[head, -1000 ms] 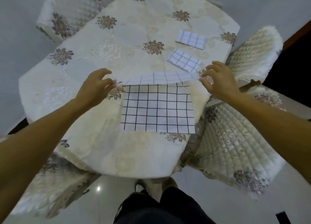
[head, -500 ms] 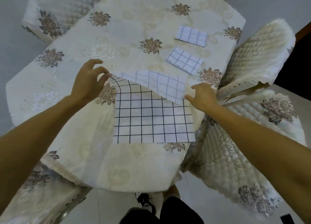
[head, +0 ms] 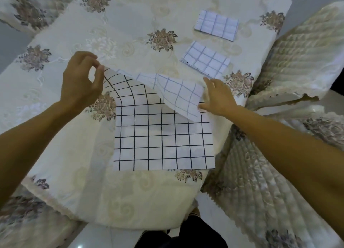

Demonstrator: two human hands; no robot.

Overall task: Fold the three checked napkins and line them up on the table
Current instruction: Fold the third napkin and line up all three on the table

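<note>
A white napkin with a black check point(head: 162, 139) lies spread at the near edge of the table point(head: 130, 20). Its far edge is turned over toward me, showing the paler back side. My left hand point(head: 81, 80) pinches the napkin's far left corner between thumb and fingers, lifted off the cloth. My right hand point(head: 217, 96) holds the folded-over far right corner low against the napkin. Two folded napkins lie further back on the right: one point(head: 205, 61) nearer, one point(head: 216, 25) beyond it.
The table wears a cream cloth with brown flower prints. Quilted cream chairs stand at the right point(head: 301, 48), near right point(head: 260, 201), far left point(head: 28, 7) and near left. My dark trousers and the tiled floor point(head: 104, 236) show below the table edge.
Both hands have carried the napkin's far edge toward me. The right corner dropped lower and closer than the left, so the fold runs slanted. The camera has moved nearer to the table.
</note>
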